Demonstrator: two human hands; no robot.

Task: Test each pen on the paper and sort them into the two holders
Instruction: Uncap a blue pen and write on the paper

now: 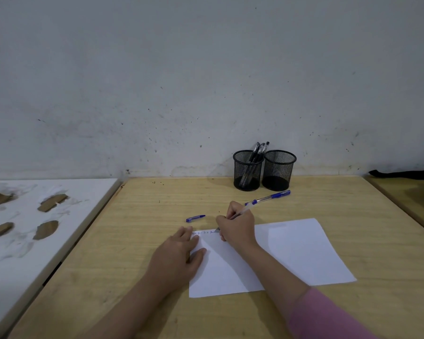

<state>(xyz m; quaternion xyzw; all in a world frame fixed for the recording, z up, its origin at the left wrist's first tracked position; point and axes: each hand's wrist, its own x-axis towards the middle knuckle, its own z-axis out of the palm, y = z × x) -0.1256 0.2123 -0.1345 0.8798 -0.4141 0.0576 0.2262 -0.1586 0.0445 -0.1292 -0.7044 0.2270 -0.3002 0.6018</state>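
Wooden counter [132, 241] under a scuffed wall. Right hand [239, 227] has its grip closed on a pen [242, 211], testing it at the paper's [291, 253] top-left; left hand [179, 255] lies flat, pinning the sheet. Next, judge the mark, recap with the cap [195, 218] at 11 o'clock, then pick a holder [248, 170] at 12. A spare pen [272, 196] lies across that path.

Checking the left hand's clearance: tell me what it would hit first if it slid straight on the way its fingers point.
Probably the loose blue pen cap, lying on the table just beyond the left hand's fingertips; exact alignment is uncertain from this one view.
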